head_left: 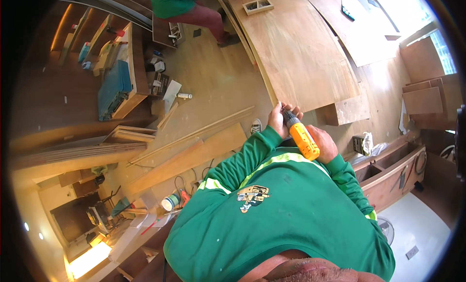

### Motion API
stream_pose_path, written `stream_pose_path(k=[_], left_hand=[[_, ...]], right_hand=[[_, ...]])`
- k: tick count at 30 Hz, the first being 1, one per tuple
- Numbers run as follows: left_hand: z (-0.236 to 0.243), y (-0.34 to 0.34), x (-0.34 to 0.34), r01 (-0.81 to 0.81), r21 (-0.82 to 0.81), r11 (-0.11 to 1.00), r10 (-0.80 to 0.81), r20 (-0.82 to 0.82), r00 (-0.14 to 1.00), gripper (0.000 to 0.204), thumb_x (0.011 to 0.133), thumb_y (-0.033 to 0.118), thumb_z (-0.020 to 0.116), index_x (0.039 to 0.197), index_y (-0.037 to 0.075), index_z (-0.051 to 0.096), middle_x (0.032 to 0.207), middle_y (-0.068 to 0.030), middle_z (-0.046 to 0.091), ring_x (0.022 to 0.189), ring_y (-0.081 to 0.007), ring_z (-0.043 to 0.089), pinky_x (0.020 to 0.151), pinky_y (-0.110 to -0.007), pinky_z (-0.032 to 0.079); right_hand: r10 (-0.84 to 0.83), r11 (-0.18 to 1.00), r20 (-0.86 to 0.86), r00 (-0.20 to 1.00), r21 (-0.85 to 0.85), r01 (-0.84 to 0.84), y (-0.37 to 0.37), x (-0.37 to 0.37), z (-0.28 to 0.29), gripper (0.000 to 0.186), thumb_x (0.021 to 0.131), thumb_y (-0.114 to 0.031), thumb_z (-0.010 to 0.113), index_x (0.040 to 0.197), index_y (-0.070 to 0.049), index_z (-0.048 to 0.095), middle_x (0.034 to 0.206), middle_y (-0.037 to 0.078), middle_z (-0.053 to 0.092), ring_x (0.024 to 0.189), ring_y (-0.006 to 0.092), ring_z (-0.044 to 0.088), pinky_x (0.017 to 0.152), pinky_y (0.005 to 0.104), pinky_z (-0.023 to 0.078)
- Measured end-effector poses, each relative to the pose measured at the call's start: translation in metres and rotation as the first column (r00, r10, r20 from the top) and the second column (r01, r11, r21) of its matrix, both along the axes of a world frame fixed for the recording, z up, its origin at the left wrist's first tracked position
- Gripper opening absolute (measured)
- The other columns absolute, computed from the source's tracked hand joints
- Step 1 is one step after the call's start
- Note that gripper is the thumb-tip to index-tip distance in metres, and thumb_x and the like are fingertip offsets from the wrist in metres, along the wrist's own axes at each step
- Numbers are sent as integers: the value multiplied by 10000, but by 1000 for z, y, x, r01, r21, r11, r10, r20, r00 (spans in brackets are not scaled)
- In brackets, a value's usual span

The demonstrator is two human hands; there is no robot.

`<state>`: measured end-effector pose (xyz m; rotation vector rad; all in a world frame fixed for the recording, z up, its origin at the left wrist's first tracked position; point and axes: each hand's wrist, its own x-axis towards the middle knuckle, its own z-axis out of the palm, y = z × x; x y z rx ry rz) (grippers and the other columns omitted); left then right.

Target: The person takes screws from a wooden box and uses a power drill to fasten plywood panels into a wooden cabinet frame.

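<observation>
A yellow and black cordless drill (304,140) is in front of my chest, its dark chuck pointing away from me. Around its handle side my right hand (325,142) is closed; the grip itself is mostly hidden. My left hand (277,120) curls its fingers about the chuck end, and whatever is at the tip cannot be made out. Just beyond both hands lies the near corner of a large plywood sheet (306,63), close to my left fingers.
A small wooden box (257,6) sits on the plywood. Long boards (194,155) lie on the floor at left, near a blue case (115,90). Another person (204,15) stands at the far left of the sheet. An open wooden cabinet frame (388,170) is at right.
</observation>
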<state>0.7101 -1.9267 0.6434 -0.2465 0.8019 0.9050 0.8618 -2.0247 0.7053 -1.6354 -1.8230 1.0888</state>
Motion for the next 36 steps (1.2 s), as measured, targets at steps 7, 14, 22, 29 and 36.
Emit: stream_pose_path(k=[7,14,22,29,36], left_hand=[[-66,-28,-25,-53,91,994,40,136,990,293,1020,324,408,875,86,499,796,-76,564,766,-250,580,736,-469,534],[-59,-18,-30,25,87,996,-38,153,987,223,1005,294,420,903,106,484,768,-79,572,724,-265,588,751,-471,537],[-48,-5,-42,144,17,989,-144,194,970,282,1026,309,368,916,76,483,795,-100,574,786,-296,601,790,-502,532],[-49,-7,-36,299,-35,954,-279,265,923,232,1021,282,382,942,83,471,824,-105,576,795,-290,600,811,-507,529],[-50,-11,-31,391,-10,920,-373,282,884,212,1010,267,386,944,85,472,822,-111,574,770,-289,600,793,-511,532]], right_hand=[[-2,999,-99,995,-44,-2,-13,-17,-14,252,837,-186,630,1031,-43,558,891,226,643,865,428,615,718,482,482],[-75,996,-124,989,-57,68,-16,-37,-5,268,811,-179,654,1020,-36,564,857,218,639,845,435,613,698,432,487],[-282,958,-222,933,-119,261,-27,-70,-10,217,829,-124,648,1006,-20,579,825,161,630,747,290,618,703,354,477],[-460,887,-262,848,-180,425,-49,-89,-9,246,840,-90,648,1067,-16,585,854,81,611,790,137,537,735,294,453],[-546,838,-288,787,-160,522,-60,-104,-4,273,844,-101,650,1093,-16,579,869,72,611,803,131,533,750,280,448]])
